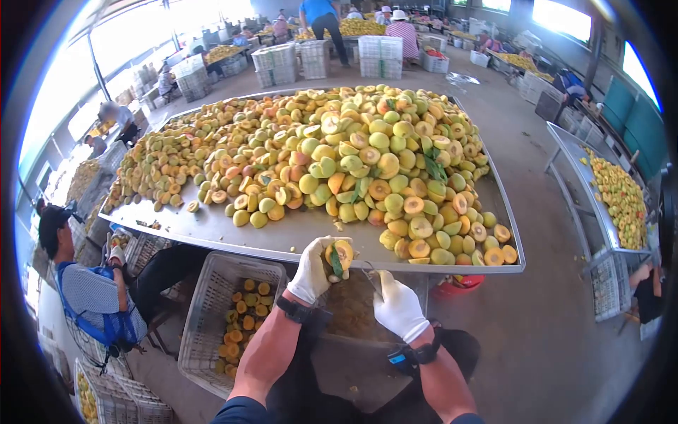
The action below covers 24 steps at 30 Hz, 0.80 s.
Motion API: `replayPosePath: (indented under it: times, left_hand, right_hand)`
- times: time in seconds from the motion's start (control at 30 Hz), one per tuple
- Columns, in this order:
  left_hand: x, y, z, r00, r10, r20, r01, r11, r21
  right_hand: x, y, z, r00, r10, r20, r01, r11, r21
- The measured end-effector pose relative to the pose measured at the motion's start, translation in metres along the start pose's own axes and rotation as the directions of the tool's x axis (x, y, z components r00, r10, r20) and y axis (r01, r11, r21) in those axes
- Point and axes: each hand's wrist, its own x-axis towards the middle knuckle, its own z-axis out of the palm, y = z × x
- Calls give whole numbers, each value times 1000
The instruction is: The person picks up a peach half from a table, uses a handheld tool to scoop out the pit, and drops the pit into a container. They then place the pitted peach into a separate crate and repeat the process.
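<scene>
My left hand (309, 274), in a white glove, is closed around a halved peach (344, 253) just past the front edge of the metal table. The cut face of that half shows, and a green leaf (335, 260) lies against it. To the right, my gloved right hand (400, 305) grips a thin metal tool with a curved end (369, 274). The tool points toward the peach half, apart from it. Spread over the metal table (311, 242) is a large heap of yellow-green peach halves (381, 141), several with pits showing.
Below the table on the left stands a plastic crate (201, 318) with peach halves inside. A red container (458, 285) sits under the right corner. A seated co-worker (99, 283) is close on the left. Another fruit-covered table (586, 184) stands at right; stacked crates (275, 65) are behind.
</scene>
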Motion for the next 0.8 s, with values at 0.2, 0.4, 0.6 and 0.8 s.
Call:
replayPosePath:
  times: [0.2, 0.4, 0.6, 0.8]
  left_hand:
    - [9, -7, 8, 984, 117, 137, -97, 985, -141]
    - [12, -13, 22, 999, 41, 13, -36, 963, -266]
    - [13, -24, 21, 993, 104, 47, -93, 974, -206]
    - [14, -32, 24, 991, 124, 60, -117, 987, -109]
  right_hand:
    - [11, -11, 4, 980, -38, -195, 54, 995, 78]
    - [14, -17, 11, 986, -22, -168, 41, 993, 107]
    - [15, -23, 13, 993, 21, -112, -11, 996, 93]
    - [15, -20, 17, 995, 41, -88, -30, 993, 118]
